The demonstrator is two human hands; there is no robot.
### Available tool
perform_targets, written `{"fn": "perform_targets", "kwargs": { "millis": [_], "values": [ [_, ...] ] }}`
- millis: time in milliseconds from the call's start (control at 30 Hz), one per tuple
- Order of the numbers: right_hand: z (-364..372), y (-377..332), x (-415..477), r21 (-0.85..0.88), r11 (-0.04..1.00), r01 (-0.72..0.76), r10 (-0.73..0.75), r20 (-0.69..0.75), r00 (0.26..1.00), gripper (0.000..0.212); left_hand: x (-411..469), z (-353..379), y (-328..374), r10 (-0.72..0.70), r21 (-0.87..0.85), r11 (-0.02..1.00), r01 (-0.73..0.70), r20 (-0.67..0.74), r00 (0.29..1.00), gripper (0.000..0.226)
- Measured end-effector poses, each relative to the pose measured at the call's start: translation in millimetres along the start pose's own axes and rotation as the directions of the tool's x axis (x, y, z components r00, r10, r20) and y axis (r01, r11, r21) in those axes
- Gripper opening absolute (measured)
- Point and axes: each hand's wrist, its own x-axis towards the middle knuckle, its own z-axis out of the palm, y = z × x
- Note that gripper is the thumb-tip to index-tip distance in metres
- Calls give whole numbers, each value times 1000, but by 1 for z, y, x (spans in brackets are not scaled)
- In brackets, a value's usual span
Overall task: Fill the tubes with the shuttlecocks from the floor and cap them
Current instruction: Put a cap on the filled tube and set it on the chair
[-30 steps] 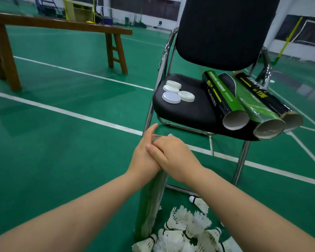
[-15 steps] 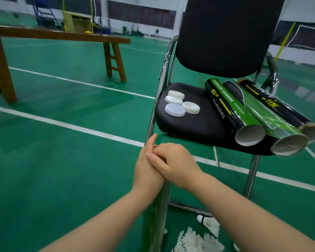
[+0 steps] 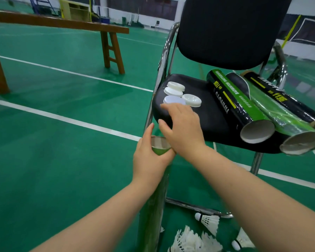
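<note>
Tube (image 3: 153,206) stands upright, left hand (image 3: 149,160) gripping its open top. Right hand (image 3: 182,131) is spread, fingertips over the nearest cap (image 3: 173,100).

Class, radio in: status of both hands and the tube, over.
Left hand grips upright tube, uncapped. Right hand open, at caps on chair. Nothing between.

Left hand (image 3: 151,159) curled gripping (thumb up), right hand (image 3: 182,130) forward, fingers extended
</note>
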Motion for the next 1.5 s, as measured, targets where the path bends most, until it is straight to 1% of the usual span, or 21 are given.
{"fn": "perform_targets", "kwargs": {
  "millis": [67, 133, 200, 233, 300, 500, 600, 700, 800, 867, 900, 933, 967, 1033, 1100, 1167, 1233, 1333, 1400, 1500],
  "values": [
    [4, 6, 15, -137, 989, -56, 65, 63, 996, 54, -1, 3, 1, 6, -2, 1000, -6, -6, 1000, 82],
    [10, 10, 26, -229, 965, -124, 164, 165, 972, 66, -5, 6, 4, 14, -3, 1000, -14, 19, 1000, 82],
    [16, 13, 29, -265, 947, -180, 246, 246, 937, 70, -8, 9, 7, 22, -6, 1000, -22, 51, 998, 84],
    [18, 13, 31, -271, 943, -195, 268, 264, 927, 69, -10, 10, 8, 25, -7, 1000, -25, 61, 998, 84],
    [20, 15, 35, -289, 936, -200, 279, 265, 923, 66, -12, 10, 10, 27, -16, 1000, -26, 74, 997, 84],
    [25, 19, 52, -316, 934, -164, 244, 231, 942, 67, -17, 11, 12, 34, -15, 999, -32, 107, 994, 84],
    [28, 21, 53, -300, 944, -139, 203, 193, 960, 59, -14, 8, 12, 13, -21, 1000, -11, 103, 995, 86],
    [24, 18, 52, -249, 954, -167, 206, 141, 968, 50, -11, 5, 9, 3, -20, 1000, -1, 89, 996, 88],
    [23, 13, 50, -230, 961, -153, 186, 131, 974, 41, -9, 3, 7, -4, -13, 1000, 5, 78, 997, 89],
    [21, 11, 45, -178, 978, -104, 124, 104, 987, 30, -9, 3, 6, -4, -8, 1000, 5, 72, 997, 90],
    [18, 10, 41, -108, 990, -88, 96, 72, 993, 23, -9, 3, 6, -2, -4, 1000, 2, 68, 998, 90],
    [13, 7, 35, -3, 995, -95, 95, 31, 995, 17, -10, 3, 6, -1, 0, 1000, 1, 66, 998, 91],
    [7, 3, 29, 123, 986, -117, 119, -15, 993, 14, -10, 2, 5, -3, 4, 1000, 3, 66, 998, 91],
    [-6, -5, 11, 353, 923, -151, 203, -114, 973, 10, -11, 2, 5, -2, 19, 1000, 1, 70, 998, 90],
    [-16, -13, -9, 524, 830, -193, 306, -138, 942, 6, -13, 2, 4, 13, 28, 999, -15, 72, 997, 90],
    [-20, -17, -27, 626, 731, -271, 392, -61, 918, 10, -18, 1, 5, 25, 12, 1000, -26, 72, 997, 91],
    [-21, -19, -41, 645, 677, -355, 429, 46, 902, 14, -25, -2, 8, 27, -11, 1000, -26, 81, 996, 92],
    [-28, -24, -54, 653, 599, -464, 463, 191, 866, 13, -39, -11, 10, 29, -59, 998, -22, 126, 992, 91],
    [-31, -28, -61, 636, 565, -525, 476, 269, 837, 14, -49, -20, 11, 32, -75, 997, -19, 171, 985, 90],
    [-34, -33, -71, 575, 553, -603, 492, 358, 793, 17, -63, -33, 12, 39, -91, 996, -18, 234, 971, 91]
  ]
}}
